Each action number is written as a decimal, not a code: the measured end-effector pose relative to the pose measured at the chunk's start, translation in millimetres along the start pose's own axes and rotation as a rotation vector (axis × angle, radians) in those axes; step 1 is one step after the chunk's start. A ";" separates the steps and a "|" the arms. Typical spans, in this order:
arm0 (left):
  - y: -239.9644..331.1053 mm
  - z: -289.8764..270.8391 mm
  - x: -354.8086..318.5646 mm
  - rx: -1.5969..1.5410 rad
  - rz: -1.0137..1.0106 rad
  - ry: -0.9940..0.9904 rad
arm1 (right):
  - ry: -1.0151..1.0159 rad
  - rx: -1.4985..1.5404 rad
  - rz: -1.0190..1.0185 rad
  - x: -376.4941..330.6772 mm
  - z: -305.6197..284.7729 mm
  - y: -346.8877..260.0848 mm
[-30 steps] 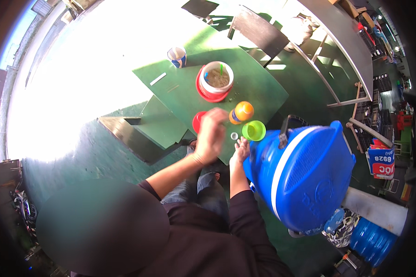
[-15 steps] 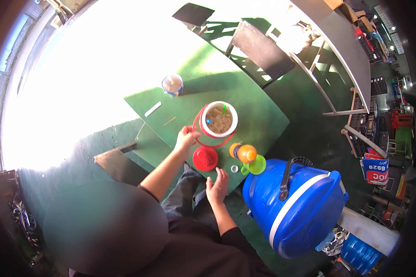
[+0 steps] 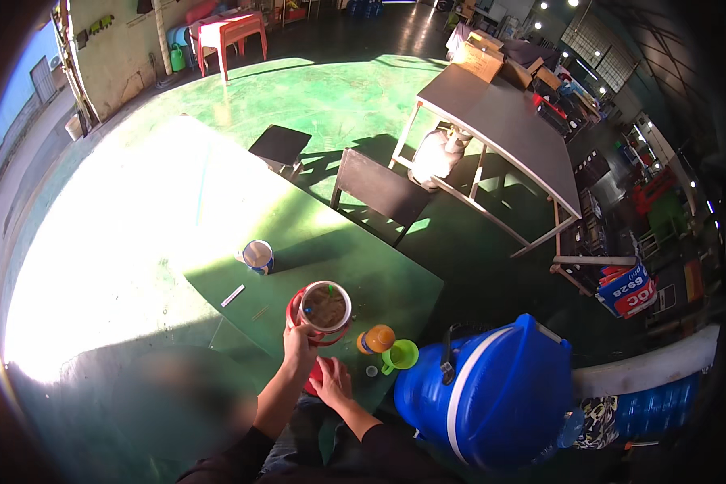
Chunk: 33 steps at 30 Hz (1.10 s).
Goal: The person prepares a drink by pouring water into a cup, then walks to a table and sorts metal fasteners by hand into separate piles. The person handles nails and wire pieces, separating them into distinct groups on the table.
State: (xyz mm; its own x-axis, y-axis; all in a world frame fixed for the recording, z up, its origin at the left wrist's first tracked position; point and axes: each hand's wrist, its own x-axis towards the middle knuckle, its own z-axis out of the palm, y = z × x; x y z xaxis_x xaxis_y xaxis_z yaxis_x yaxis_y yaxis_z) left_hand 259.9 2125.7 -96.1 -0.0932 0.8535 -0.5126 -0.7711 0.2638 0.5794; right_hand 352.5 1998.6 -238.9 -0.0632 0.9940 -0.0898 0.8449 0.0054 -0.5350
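Observation:
A round drink jug [image 3: 348, 302] with a white rim and red handle stands uncovered on the green table [image 3: 379, 270]. Brown liquid, with what look like ice pieces and small green and blue bits, fills it. My left hand [image 3: 299, 345] is closed at the jug's near left side, around the red handle; its fingertips are partly hidden. Just below, my right hand [image 3: 333, 384] grips a red lid [image 3: 311, 376], which its fingers partly cover. To the right are an orange bottle [image 3: 376, 339], a light green cup [image 3: 403, 352] and a small pale cap [image 3: 371, 371].
A big blue cooler [image 3: 500, 395] stands close on the right. Farther back on the table are a blue-and-white mug [image 3: 258, 256] and a white strip [image 3: 233, 295]. Beyond the table's far edge stand a dark bench [image 3: 383, 187], a black stool [image 3: 281, 145] and a grey table [image 3: 500, 105].
My right hand has moved from open beside the red lid onto it. My left hand has come closer against the jug. The view has tilted up, showing more of the room.

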 end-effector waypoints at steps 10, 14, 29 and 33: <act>60.4 -63.8 -293.9 -0.086 0.159 -0.158 | -0.176 0.236 0.001 -180.1 -23.0 78.1; 59.9 -138.5 -451.5 -0.301 0.149 -0.001 | -0.501 0.329 0.394 -188.9 -16.4 148.9; -121.8 -490.1 -980.5 -0.827 1.063 1.024 | -1.521 -0.090 0.095 -452.2 113.2 -207.3; -164.6 -574.2 -1102.3 -1.016 1.363 1.273 | -1.724 -0.433 -0.216 -571.3 194.4 -336.2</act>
State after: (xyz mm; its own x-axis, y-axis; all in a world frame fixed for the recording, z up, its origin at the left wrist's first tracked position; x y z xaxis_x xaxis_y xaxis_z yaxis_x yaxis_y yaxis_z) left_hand 128.0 883.4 9.7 -0.6832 -0.5617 -0.4667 0.1877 -0.7526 0.6311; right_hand 1.3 1407.7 -171.1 -0.3686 -0.2523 -0.8947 0.7946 0.4140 -0.4441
